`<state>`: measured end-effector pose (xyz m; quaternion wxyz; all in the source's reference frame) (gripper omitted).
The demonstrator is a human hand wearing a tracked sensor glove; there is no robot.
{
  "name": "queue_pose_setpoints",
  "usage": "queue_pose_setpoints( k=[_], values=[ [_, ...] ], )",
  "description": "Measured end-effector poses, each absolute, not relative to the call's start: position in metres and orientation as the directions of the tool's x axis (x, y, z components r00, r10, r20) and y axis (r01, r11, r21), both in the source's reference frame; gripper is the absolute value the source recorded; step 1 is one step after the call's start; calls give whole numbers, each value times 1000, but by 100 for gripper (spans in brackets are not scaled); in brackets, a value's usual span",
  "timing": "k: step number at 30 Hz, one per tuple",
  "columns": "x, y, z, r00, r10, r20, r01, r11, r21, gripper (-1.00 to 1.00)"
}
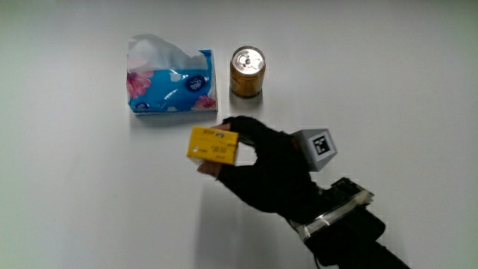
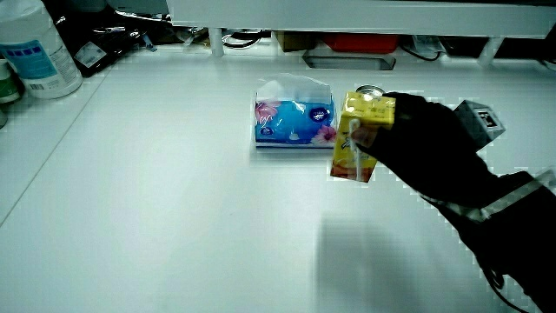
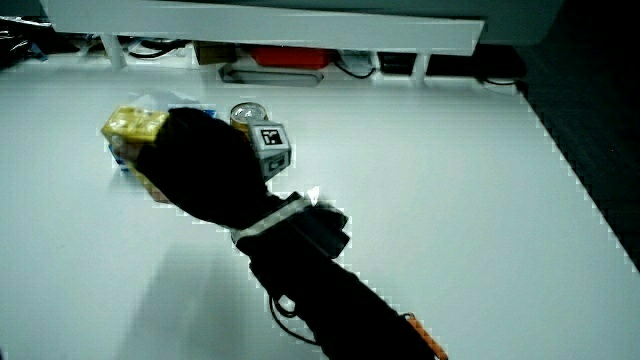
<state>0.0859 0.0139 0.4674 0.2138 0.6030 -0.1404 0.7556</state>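
The hand (image 1: 239, 149) is shut on a small yellow carton (image 1: 213, 145), fingers on its upper side and thumb underneath. In a side view the yellow carton (image 2: 360, 135) hangs a little above the white table (image 2: 174, 217). It is just nearer to the person than a blue flowered tissue pack (image 1: 172, 82) and a gold can (image 1: 246, 71), which stand side by side. The patterned cube (image 1: 317, 148) sits on the back of the glove. In a side view the hand (image 3: 200, 165) hides most of the tissue pack, and only the carton's end (image 3: 135, 125) shows.
A low white partition (image 2: 347, 13) runs along the table's far edge, with cables and boxes under it. A large white bottle with a blue label (image 2: 35, 48) stands off the table's corner in a side view.
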Motion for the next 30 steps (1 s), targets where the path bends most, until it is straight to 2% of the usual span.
queue_pose_setpoints(
  k=[2, 4, 7, 16, 18, 25, 30],
  values=[
    [81, 17, 480, -175, 183, 967, -521, -851, 67, 0],
    [74, 20, 485, -221, 235, 947, -544, -836, 80, 0],
    [68, 24, 498, -202, 231, 952, -575, -815, 75, 0],
    [55, 38, 531, -162, 310, 937, -670, -732, 126, 0],
    [56, 39, 537, -189, 356, 915, -686, -715, 137, 0],
    [57, 39, 539, -187, 360, 914, -686, -714, 142, 0],
    [57, 40, 539, -194, 364, 911, -685, -715, 141, 13]
  ],
)
